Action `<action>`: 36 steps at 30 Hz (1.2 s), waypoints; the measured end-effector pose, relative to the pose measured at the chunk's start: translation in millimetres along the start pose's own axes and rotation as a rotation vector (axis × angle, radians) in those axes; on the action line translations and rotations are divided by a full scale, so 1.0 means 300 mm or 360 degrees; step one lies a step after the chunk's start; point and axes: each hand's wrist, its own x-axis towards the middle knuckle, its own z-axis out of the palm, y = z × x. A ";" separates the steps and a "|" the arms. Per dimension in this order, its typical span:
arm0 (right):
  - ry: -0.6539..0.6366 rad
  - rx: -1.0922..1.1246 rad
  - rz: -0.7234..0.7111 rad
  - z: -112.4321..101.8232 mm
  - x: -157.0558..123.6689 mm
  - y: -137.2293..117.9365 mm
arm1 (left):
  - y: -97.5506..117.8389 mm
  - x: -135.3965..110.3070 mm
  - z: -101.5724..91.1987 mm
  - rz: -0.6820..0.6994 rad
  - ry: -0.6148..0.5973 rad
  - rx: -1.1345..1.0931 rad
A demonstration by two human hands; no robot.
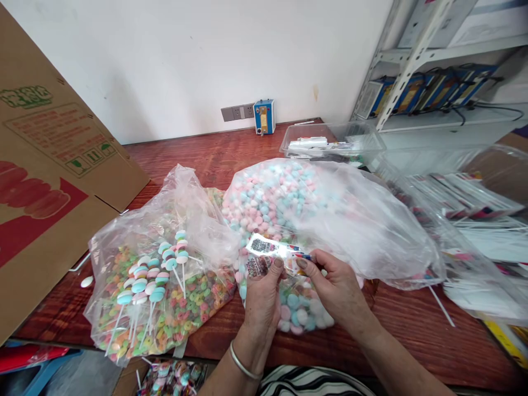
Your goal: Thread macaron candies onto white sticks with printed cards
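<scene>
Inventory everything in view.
Printed cardboard box: one, brown, left
Translucent plastic bag of small rings: one, multicoloured, left
Striped sweets on sticks: several, pastel, on that bag
Translucent plastic bag of round sweets: one, pastel, centre
Metal shelving: one, white, right
Boxy devices: several, blue, wall and shelving
Socket panel: one, grey, wall
Clear plastic bins: multiple, colourless, right
Wooden table: one, reddish, underneath
Printed plastic packaging: count unclear, mixed, centre
Round bracelet: one, silver, left wrist
Left hand, right hand: two, bare, holding packaging
</scene>
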 end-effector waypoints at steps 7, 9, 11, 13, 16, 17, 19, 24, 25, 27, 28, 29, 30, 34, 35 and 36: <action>0.0073 -0.0093 -0.0132 0.014 -0.015 0.010 | -0.017 0.024 -0.015 -0.0166 -0.0119 -0.0037; 0.0048 -0.0102 -0.0164 0.010 -0.019 0.009 | -0.016 0.031 -0.019 -0.0292 -0.0114 -0.0161; 0.0042 -0.0044 -0.0154 0.003 -0.026 0.003 | -0.014 0.039 -0.024 -0.0408 -0.0079 -0.0345; 0.0122 0.0048 -0.0148 -0.005 -0.034 -0.006 | -0.012 0.046 -0.029 -0.0450 -0.0079 -0.0509; 0.0260 0.0121 -0.0269 -0.010 -0.048 -0.023 | -0.007 0.050 -0.029 -0.0408 -0.0104 -0.0607; 0.0269 0.0122 -0.0331 -0.009 -0.052 -0.028 | -0.005 0.049 -0.027 -0.0383 -0.0100 -0.0611; 0.0236 0.0115 -0.0424 -0.003 -0.059 -0.037 | -0.002 0.044 -0.023 -0.0323 -0.0092 -0.0589; 0.0055 0.0274 -0.0234 0.029 -0.065 -0.029 | -0.011 0.029 -0.026 -0.0017 -0.0103 -0.0344; -0.0002 0.0360 -0.0154 0.036 -0.065 -0.021 | -0.015 0.026 -0.030 0.0066 -0.0100 -0.0242; -0.0091 0.0545 -0.0005 0.052 -0.065 -0.002 | -0.021 0.021 -0.038 0.0212 -0.0099 -0.0008; -0.0111 0.0630 0.0059 0.058 -0.064 0.008 | -0.023 0.019 -0.042 0.0250 -0.0111 0.0097; -0.0109 0.0708 0.0116 0.064 -0.064 0.018 | -0.022 0.016 -0.045 0.0251 -0.0144 0.0176; -0.0099 0.0777 0.0171 0.068 -0.063 0.026 | -0.021 0.013 -0.046 0.0213 -0.0202 0.0224; -0.0071 0.0899 0.0324 0.064 -0.061 0.046 | -0.004 0.004 -0.042 0.0019 -0.0398 0.0279; -0.0062 0.0884 0.0333 0.060 -0.061 0.049 | 0.000 0.002 -0.040 0.0006 -0.0412 0.0319; -0.0056 0.0860 0.0336 0.057 -0.061 0.050 | 0.004 0.000 -0.038 -0.0007 -0.0426 0.0373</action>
